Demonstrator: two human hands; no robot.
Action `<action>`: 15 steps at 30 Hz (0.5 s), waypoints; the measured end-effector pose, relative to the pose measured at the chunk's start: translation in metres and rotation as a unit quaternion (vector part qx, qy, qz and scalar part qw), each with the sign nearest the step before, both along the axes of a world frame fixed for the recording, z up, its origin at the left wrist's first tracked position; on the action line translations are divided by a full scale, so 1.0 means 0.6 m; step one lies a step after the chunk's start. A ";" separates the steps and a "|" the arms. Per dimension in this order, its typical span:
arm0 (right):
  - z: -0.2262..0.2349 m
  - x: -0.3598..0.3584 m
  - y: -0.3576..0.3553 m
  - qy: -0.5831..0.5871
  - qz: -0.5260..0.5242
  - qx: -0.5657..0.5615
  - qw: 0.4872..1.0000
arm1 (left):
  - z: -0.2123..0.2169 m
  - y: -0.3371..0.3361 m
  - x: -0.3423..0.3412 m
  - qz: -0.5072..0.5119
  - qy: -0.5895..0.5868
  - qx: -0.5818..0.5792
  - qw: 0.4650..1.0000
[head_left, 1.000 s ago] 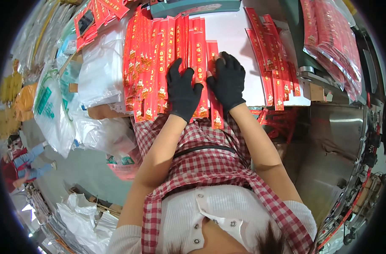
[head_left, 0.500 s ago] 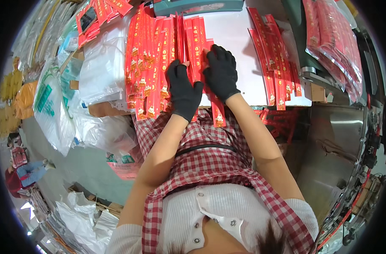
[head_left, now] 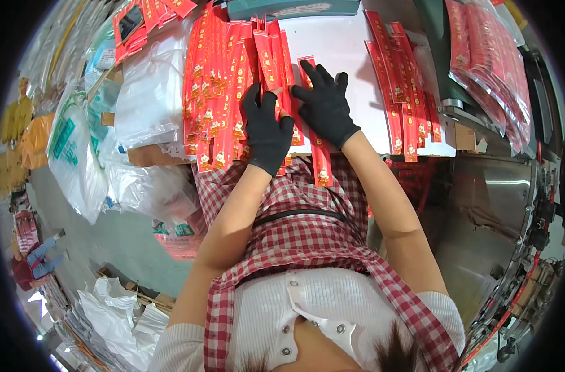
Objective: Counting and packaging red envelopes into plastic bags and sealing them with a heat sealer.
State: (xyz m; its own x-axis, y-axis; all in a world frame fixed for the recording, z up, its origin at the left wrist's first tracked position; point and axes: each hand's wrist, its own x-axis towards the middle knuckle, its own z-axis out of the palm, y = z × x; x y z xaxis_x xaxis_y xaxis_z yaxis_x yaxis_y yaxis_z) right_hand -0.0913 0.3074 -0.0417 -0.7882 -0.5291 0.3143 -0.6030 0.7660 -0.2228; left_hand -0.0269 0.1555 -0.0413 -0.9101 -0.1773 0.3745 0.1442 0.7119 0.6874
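Observation:
Both my hands wear black gloves and rest on long red paper sleeves spread over a white tabletop (head_left: 344, 56). My left hand (head_left: 265, 131) lies flat on the big fanned stack of red sleeves (head_left: 223, 93), fingers pointing away from me. My right hand (head_left: 324, 105) presses on a few sleeves at the stack's right side, fingers spread, with one single red sleeve (head_left: 320, 162) running under it and hanging over the table's near edge. Neither hand is closed around anything.
A second row of red sleeves (head_left: 403, 99) lies on the table's right part. Clear bags of red items (head_left: 487, 68) hang at the far right above a steel machine (head_left: 493, 204). White plastic bags (head_left: 146, 99) pile up left of the table. A teal box (head_left: 295, 7) stands behind.
Both hands have slid farther up the table and a little left over the sleeves. My right hand now lies on the stack's right edge rather than beside it.

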 end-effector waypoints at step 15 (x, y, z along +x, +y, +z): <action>0.018 -0.042 0.053 0.054 -0.100 -0.086 0.990 | 0.005 -0.006 0.002 0.032 0.017 0.034 0.999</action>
